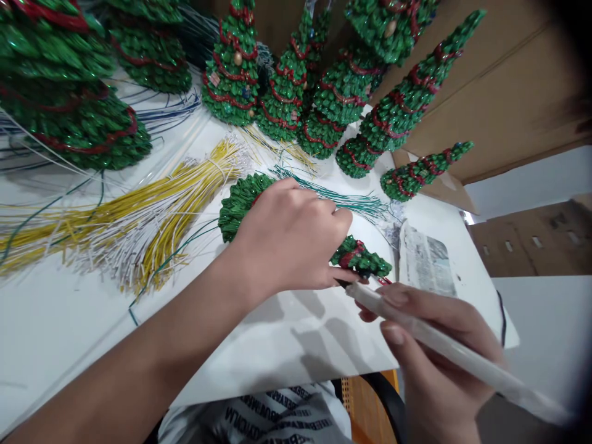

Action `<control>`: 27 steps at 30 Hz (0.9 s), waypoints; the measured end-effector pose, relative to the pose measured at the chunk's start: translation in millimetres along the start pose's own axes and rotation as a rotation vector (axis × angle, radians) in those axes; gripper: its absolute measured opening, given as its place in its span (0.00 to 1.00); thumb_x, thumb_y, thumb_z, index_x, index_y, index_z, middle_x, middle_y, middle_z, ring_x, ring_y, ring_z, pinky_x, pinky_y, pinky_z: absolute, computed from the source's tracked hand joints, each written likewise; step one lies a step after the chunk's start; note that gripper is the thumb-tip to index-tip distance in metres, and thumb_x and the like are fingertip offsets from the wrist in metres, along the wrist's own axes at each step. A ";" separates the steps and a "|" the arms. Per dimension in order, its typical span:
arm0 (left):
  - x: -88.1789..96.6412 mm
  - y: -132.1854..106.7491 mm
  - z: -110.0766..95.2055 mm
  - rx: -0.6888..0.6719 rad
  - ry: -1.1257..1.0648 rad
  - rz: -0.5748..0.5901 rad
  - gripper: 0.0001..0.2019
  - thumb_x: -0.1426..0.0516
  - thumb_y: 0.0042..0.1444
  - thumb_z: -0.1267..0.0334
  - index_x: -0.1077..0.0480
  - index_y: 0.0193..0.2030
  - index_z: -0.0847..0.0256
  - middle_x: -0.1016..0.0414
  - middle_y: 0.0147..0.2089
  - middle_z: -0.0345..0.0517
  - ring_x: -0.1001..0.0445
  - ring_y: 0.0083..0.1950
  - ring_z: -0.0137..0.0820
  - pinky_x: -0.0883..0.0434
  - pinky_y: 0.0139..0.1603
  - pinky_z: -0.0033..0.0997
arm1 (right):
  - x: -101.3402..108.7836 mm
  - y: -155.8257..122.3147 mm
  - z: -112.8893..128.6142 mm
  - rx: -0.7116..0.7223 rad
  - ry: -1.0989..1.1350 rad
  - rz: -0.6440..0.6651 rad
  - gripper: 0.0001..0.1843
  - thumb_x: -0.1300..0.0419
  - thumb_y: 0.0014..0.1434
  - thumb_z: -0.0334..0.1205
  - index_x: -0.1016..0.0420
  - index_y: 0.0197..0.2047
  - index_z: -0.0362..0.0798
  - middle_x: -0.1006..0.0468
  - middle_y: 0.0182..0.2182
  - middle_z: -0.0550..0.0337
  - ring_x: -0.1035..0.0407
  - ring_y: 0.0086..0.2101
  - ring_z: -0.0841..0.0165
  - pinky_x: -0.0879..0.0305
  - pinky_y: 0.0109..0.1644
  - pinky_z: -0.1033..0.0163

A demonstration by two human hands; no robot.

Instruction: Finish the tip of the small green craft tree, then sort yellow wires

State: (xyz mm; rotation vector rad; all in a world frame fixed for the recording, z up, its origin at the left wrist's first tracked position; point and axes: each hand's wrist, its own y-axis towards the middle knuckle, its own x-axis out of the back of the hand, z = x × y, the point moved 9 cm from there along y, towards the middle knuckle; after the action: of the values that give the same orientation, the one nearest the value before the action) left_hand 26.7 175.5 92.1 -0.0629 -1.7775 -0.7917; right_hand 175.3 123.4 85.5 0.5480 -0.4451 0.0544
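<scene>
Tree figurine point(241, 206) points to four o'clock, clasped by the left hand point(296, 237), probably for steadiness; the right hand point(446, 385) pinches a white tool point(457, 350) aimed at ten o'clock

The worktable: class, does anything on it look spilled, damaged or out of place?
Nothing looks clearly spilled or damaged. Slightly untidy: a stray green wire crosses the yellow-and-white bundle, its kinked end on the white tabletop, apart from the green bunch beyond the left hand.
</scene>
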 end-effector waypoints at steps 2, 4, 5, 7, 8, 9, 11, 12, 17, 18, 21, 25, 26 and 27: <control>1.5 -0.2 1.1 0.006 0.000 -0.016 0.17 0.42 0.51 0.47 0.26 0.32 0.61 0.23 0.28 0.45 0.22 0.34 0.42 0.36 0.35 0.41 | -2.5 -6.6 -3.2 0.002 -0.003 -0.044 0.15 0.34 0.53 0.30 0.22 0.44 0.54 0.19 0.35 0.64 0.24 0.29 0.67 0.26 0.31 0.61; 1.8 -0.3 1.2 0.007 0.002 -0.019 0.14 0.43 0.51 0.52 0.26 0.32 0.61 0.23 0.28 0.45 0.22 0.34 0.42 0.36 0.36 0.41 | -4.7 -10.2 -7.7 -0.018 -0.008 -0.062 0.16 0.33 0.53 0.31 0.23 0.45 0.54 0.19 0.35 0.65 0.23 0.29 0.68 0.25 0.30 0.63; 1.5 -0.2 0.8 0.006 0.004 -0.017 0.13 0.44 0.50 0.53 0.26 0.33 0.61 0.22 0.28 0.45 0.21 0.34 0.41 0.35 0.36 0.41 | -5.8 -10.9 -9.6 -0.029 -0.002 -0.065 0.15 0.33 0.53 0.31 0.23 0.45 0.53 0.19 0.35 0.65 0.23 0.29 0.69 0.25 0.31 0.64; 0.9 0.1 -0.4 -0.001 0.001 -0.014 0.14 0.44 0.51 0.52 0.26 0.32 0.61 0.23 0.28 0.45 0.21 0.34 0.41 0.35 0.36 0.41 | -7.3 -10.8 -11.4 -0.035 0.002 -0.078 0.15 0.32 0.52 0.33 0.24 0.44 0.53 0.19 0.35 0.65 0.23 0.28 0.70 0.25 0.31 0.66; 0.8 0.3 -0.8 -0.001 0.001 -0.013 0.15 0.44 0.51 0.51 0.26 0.32 0.61 0.23 0.28 0.45 0.21 0.34 0.41 0.35 0.36 0.41 | -7.8 -10.2 -11.9 -0.038 -0.006 -0.089 0.15 0.31 0.52 0.33 0.24 0.43 0.53 0.19 0.34 0.66 0.23 0.28 0.71 0.25 0.31 0.67; 0.5 0.5 -0.9 0.001 0.002 -0.011 0.15 0.44 0.51 0.50 0.26 0.32 0.61 0.23 0.28 0.45 0.21 0.34 0.41 0.35 0.36 0.41 | -8.5 -9.6 -12.4 -0.042 -0.016 -0.099 0.15 0.31 0.52 0.33 0.24 0.43 0.53 0.19 0.34 0.66 0.24 0.28 0.71 0.26 0.31 0.68; 0.1 0.9 -0.9 0.004 0.000 -0.003 0.16 0.44 0.51 0.49 0.26 0.32 0.61 0.23 0.28 0.44 0.21 0.34 0.41 0.35 0.36 0.41 | -11.0 -8.1 -14.2 -0.052 -0.023 -0.103 0.15 0.31 0.52 0.32 0.24 0.43 0.53 0.20 0.33 0.66 0.25 0.26 0.71 0.26 0.29 0.68; -0.2 1.0 -0.8 0.005 0.001 0.002 0.17 0.44 0.51 0.48 0.26 0.33 0.60 0.22 0.28 0.44 0.21 0.35 0.41 0.35 0.36 0.41 | -12.3 -7.4 -15.2 -0.054 -0.017 -0.103 0.14 0.31 0.52 0.33 0.24 0.43 0.53 0.20 0.32 0.65 0.25 0.25 0.71 0.26 0.28 0.68; 0.2 1.2 0.5 -0.003 0.011 0.021 0.24 0.44 0.50 0.38 0.26 0.37 0.60 0.21 0.32 0.46 0.22 0.39 0.43 0.35 0.36 0.41 | -9.5 -6.2 -19.5 -0.034 0.015 -0.155 0.12 0.32 0.53 0.36 0.24 0.42 0.52 0.21 0.33 0.63 0.26 0.26 0.70 0.25 0.30 0.65; 0.1 1.1 0.9 -0.006 0.010 0.028 0.26 0.44 0.49 0.37 0.26 0.38 0.60 0.21 0.32 0.46 0.22 0.39 0.43 0.35 0.36 0.40 | -9.4 -6.2 -20.4 -0.031 0.021 -0.156 0.12 0.32 0.53 0.36 0.24 0.42 0.52 0.21 0.33 0.63 0.26 0.27 0.70 0.25 0.31 0.64; -0.3 0.9 1.4 -0.015 -0.004 0.044 0.28 0.43 0.47 0.34 0.26 0.38 0.60 0.21 0.33 0.46 0.22 0.39 0.42 0.35 0.37 0.39 | -10.0 -6.3 -23.9 -0.042 0.047 -0.141 0.12 0.33 0.54 0.36 0.25 0.43 0.52 0.21 0.33 0.63 0.26 0.27 0.70 0.25 0.31 0.63; -1.0 0.9 0.5 -0.032 -0.022 0.044 0.28 0.43 0.46 0.34 0.26 0.36 0.60 0.21 0.33 0.45 0.22 0.39 0.42 0.35 0.36 0.40 | -10.5 -6.9 -29.8 -0.076 0.077 -0.119 0.10 0.35 0.56 0.37 0.25 0.43 0.51 0.21 0.33 0.61 0.27 0.26 0.71 0.28 0.30 0.65; -1.4 1.0 0.3 -0.034 -0.023 0.043 0.28 0.43 0.46 0.34 0.26 0.36 0.60 0.21 0.33 0.45 0.22 0.39 0.42 0.35 0.36 0.40 | -10.6 -6.8 -30.3 -0.077 0.079 -0.115 0.10 0.35 0.56 0.37 0.25 0.43 0.51 0.21 0.34 0.61 0.27 0.26 0.71 0.28 0.30 0.65; -1.5 1.2 0.3 -0.034 -0.023 0.039 0.28 0.44 0.47 0.34 0.26 0.36 0.60 0.21 0.33 0.45 0.22 0.39 0.42 0.35 0.36 0.40 | -10.2 -6.7 -30.3 -0.074 0.079 -0.117 0.09 0.35 0.57 0.37 0.25 0.43 0.52 0.21 0.34 0.61 0.28 0.25 0.72 0.29 0.30 0.65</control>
State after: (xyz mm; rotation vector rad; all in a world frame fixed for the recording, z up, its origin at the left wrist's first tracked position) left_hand 27.5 177.1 91.3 -0.1294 -1.7789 -0.7965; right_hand 179.1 134.0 54.8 0.4961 -0.3365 -0.0527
